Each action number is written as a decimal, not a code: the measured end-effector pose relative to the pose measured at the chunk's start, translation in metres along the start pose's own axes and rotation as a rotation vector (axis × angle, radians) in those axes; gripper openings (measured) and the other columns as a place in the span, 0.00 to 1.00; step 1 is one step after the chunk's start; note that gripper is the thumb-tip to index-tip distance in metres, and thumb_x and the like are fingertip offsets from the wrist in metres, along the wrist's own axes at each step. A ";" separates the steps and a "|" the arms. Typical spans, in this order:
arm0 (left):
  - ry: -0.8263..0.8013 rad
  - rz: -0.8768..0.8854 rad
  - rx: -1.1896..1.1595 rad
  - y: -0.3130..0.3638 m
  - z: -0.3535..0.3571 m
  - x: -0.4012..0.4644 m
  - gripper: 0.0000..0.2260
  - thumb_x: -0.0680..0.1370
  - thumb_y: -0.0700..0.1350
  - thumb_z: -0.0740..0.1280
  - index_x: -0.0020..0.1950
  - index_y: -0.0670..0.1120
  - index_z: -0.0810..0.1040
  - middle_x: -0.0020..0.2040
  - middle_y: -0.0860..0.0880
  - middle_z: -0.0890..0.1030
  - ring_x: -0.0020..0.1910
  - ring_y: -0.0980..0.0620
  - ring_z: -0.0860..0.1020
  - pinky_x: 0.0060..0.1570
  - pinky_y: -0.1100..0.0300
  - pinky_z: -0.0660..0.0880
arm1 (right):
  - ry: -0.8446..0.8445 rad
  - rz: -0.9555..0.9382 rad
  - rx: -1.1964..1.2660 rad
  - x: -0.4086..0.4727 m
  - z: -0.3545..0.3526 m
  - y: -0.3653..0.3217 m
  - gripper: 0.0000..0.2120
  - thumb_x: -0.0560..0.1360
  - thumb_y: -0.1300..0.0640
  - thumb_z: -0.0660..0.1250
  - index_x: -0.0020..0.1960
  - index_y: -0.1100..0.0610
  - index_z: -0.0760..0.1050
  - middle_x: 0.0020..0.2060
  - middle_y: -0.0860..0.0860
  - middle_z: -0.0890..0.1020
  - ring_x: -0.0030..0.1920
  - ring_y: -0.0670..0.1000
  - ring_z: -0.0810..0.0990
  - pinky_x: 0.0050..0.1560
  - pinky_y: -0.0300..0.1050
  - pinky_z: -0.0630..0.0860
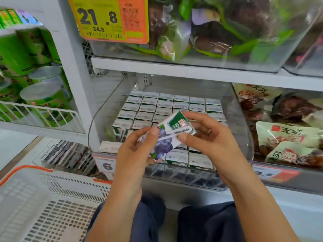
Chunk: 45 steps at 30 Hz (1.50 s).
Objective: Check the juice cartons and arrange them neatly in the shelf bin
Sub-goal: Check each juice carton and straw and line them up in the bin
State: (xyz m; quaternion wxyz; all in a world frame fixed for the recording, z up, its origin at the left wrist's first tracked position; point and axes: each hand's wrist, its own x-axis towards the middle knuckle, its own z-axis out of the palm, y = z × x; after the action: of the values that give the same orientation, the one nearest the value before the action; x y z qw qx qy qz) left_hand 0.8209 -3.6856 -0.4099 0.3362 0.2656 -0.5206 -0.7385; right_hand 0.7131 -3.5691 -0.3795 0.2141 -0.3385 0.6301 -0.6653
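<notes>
1. White-and-green card makes up the held juice carton [167, 135]: a small box with a green panel at its upper end, dark blueberries printed on the lower part, and a wrapped straw lying slantwise across the face turned to the camera.
2. It sits tilted just in front of the clear shelf bin [244, 137], above the bin's front rows, upper end pointing toward the back right.
3. Left hand [138, 149] grips the carton's lower end, thumb pressed on the printed face and fingers curled behind.
4. Right hand [208, 137] pinches the upper end, thumb at the near edge by the straw, fingers curled over the top corner.
5. Inside the bin, the packed cartons [167, 105] stand upright in tidy rows, white tops showing; about 6 stand across each back row, and the full count is hidden behind the hands.
6. 1 carton is held; 2 hands are on it.
7. Left of the bin and lower, 1 white perforated basket [43, 206] with an orange rim sits.
</notes>
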 end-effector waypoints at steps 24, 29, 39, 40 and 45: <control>-0.027 0.202 -0.050 0.003 -0.007 -0.004 0.22 0.64 0.45 0.76 0.58 0.51 0.79 0.49 0.49 0.86 0.48 0.50 0.84 0.41 0.62 0.80 | 0.022 0.015 -0.011 -0.001 0.004 0.007 0.19 0.65 0.49 0.70 0.56 0.49 0.78 0.49 0.46 0.85 0.51 0.44 0.81 0.47 0.35 0.77; 0.047 0.298 0.061 0.003 -0.005 -0.007 0.22 0.66 0.48 0.78 0.57 0.53 0.78 0.47 0.51 0.85 0.47 0.52 0.84 0.45 0.64 0.79 | 0.043 0.114 -0.087 0.001 0.004 0.013 0.18 0.64 0.43 0.69 0.48 0.52 0.80 0.39 0.44 0.83 0.43 0.43 0.81 0.45 0.38 0.78; 0.037 0.408 0.240 0.000 -0.007 -0.008 0.20 0.64 0.50 0.77 0.55 0.57 0.78 0.51 0.57 0.84 0.53 0.57 0.81 0.50 0.64 0.77 | -0.018 0.182 -0.141 0.003 0.008 0.016 0.08 0.76 0.53 0.65 0.52 0.54 0.80 0.36 0.42 0.81 0.40 0.42 0.81 0.46 0.41 0.81; 0.021 0.408 0.248 0.000 -0.008 -0.008 0.20 0.64 0.50 0.77 0.54 0.58 0.78 0.52 0.56 0.84 0.54 0.56 0.81 0.52 0.61 0.78 | 0.006 0.199 -0.106 0.003 0.008 0.015 0.12 0.75 0.50 0.66 0.56 0.53 0.79 0.39 0.43 0.83 0.42 0.43 0.82 0.46 0.41 0.81; -0.020 0.452 0.285 -0.001 -0.011 -0.003 0.21 0.66 0.45 0.76 0.53 0.63 0.77 0.53 0.58 0.83 0.54 0.57 0.81 0.51 0.65 0.76 | 0.047 0.220 0.037 0.001 0.006 0.010 0.22 0.66 0.43 0.67 0.58 0.49 0.76 0.45 0.49 0.85 0.45 0.49 0.84 0.47 0.42 0.81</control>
State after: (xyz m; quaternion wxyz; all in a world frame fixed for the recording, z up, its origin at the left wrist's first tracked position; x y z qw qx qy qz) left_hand 0.8306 -3.6898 -0.4141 0.4467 0.1801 -0.6687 -0.5664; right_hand 0.7151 -3.5755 -0.3897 0.2772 -0.2474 0.6558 -0.6572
